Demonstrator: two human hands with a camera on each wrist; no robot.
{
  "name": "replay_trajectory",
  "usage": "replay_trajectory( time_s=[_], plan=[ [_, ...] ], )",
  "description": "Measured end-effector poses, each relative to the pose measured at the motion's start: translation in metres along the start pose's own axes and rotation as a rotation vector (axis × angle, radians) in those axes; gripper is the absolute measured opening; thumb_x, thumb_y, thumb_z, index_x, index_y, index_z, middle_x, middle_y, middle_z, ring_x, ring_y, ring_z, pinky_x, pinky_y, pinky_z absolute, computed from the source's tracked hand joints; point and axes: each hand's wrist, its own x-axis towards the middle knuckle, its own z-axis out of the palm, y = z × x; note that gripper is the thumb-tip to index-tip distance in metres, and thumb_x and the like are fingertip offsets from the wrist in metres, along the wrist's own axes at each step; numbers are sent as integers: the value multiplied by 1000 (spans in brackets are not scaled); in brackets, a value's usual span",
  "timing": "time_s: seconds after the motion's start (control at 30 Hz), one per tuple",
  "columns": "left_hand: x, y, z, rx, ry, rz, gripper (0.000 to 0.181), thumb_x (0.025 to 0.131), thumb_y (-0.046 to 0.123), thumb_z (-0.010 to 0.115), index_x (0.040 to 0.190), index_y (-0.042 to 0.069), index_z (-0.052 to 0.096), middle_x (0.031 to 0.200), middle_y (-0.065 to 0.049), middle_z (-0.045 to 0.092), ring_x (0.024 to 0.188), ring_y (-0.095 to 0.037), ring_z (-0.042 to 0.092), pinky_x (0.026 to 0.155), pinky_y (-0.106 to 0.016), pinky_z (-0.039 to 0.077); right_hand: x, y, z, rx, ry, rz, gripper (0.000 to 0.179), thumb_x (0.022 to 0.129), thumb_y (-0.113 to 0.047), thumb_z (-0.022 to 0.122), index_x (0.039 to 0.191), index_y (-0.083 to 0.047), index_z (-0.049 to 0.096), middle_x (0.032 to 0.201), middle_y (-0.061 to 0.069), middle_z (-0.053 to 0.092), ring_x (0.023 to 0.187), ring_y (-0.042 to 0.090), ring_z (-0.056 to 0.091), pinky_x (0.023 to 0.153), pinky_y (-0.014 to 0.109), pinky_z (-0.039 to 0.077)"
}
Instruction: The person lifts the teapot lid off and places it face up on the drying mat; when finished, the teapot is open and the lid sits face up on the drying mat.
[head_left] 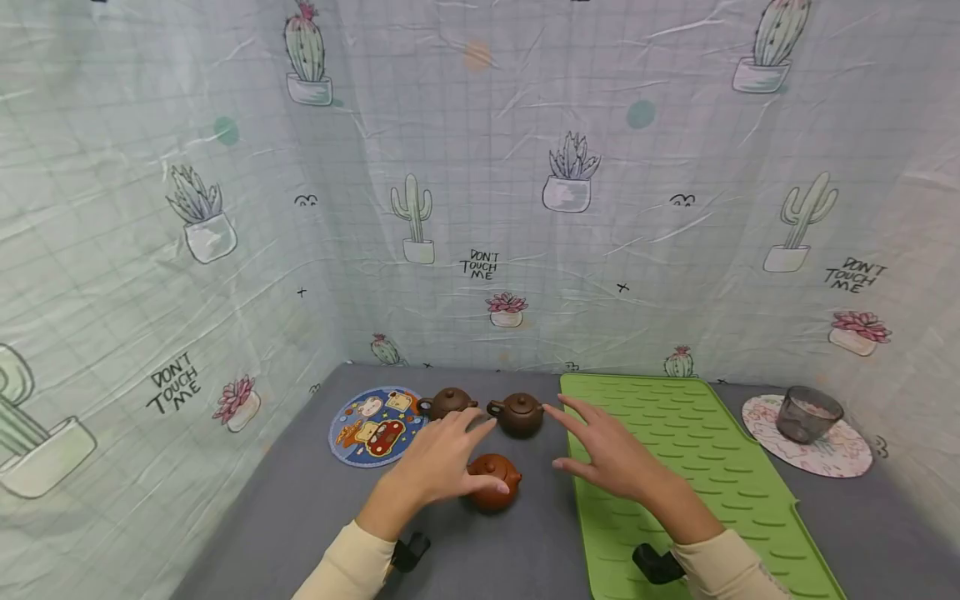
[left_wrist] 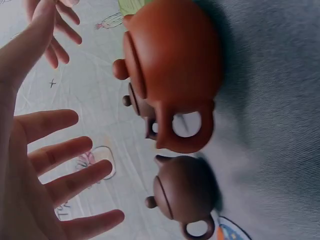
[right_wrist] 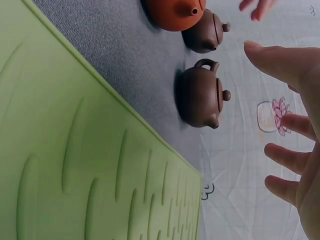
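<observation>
My left hand hovers with fingers spread, overlapping the orange-brown clay teapot in the head view; nothing is in its grasp. The left wrist view shows that teapot upright on the grey surface, lid on. Behind it stand two dark brown lidded teapots: one by the round blue mat, the other nearer the green mat. My right hand, also empty with its fingers apart, is over the left part of the green mat, its fingertips toward the nearer dark teapot.
The green ridged mat covers the right of the grey table. A round blue cartoon mat lies at the left. At the far right, a dark translucent cup stands on a pink-white patterned mat. Cactus-printed sheeting surrounds the table.
</observation>
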Motion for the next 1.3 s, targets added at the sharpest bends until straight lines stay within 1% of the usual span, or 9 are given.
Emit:
replay_trajectory(
  time_s=[0.1,0.2,0.3,0.47,0.57,0.73,0.93,1.17,1.3],
  plan=[
    [-4,0,4,18,16,7,86,77,80,67,139,20,65,136,-5,62,114,-22,65,79,-40,60,0,-2,2,4,10,-6,80,89,-41,78,158,-22,41,162,16,41,141,42,50,107,61,47],
    [-9,-1,9,39,34,9,84,74,80,70,132,18,71,124,-1,65,101,-17,65,66,-32,55,0,-3,4,3,14,-8,79,90,-41,77,158,-23,41,162,15,41,141,41,50,107,60,47],
    [-13,-1,12,50,34,-8,79,73,79,72,123,18,75,117,1,66,93,-14,64,62,-28,51,2,-5,6,7,16,-16,79,90,-41,77,158,-23,41,161,15,42,141,41,51,107,60,47],
    [-17,-2,20,36,18,-54,72,71,77,75,109,15,79,110,1,69,90,-15,65,64,-31,55,5,-8,10,21,5,-22,79,91,-41,76,159,-24,40,162,14,41,141,40,51,108,59,47],
    [-19,-2,25,33,14,-75,69,71,75,77,106,15,80,107,2,70,89,-15,67,67,-34,57,6,-11,13,30,-11,-24,79,91,-42,76,159,-24,39,163,13,40,142,38,50,110,58,46],
    [-20,-2,30,28,7,-79,62,75,70,78,105,17,81,102,3,70,84,-14,66,66,-33,55,8,-16,18,59,-17,-22,80,91,-42,76,159,-25,38,163,14,40,144,38,48,110,59,45],
    [-22,-1,34,14,9,-93,59,77,68,78,107,17,82,101,3,71,82,-14,67,66,-35,56,10,-22,23,92,-20,-39,78,91,-38,76,158,-22,40,161,16,41,141,41,50,107,62,47],
    [-23,0,37,15,48,-90,58,77,66,78,105,16,82,91,4,67,74,-14,63,61,-33,53,14,-28,27,98,-20,-40,78,91,-40,76,158,-25,40,160,15,43,140,39,52,107,61,47],
    [-23,0,38,8,59,-92,57,77,65,79,105,15,81,87,5,65,71,-13,60,59,-32,51,16,-31,30,104,-31,-35,77,91,-43,75,158,-26,40,160,13,43,140,37,52,108,60,47]
  ],
)
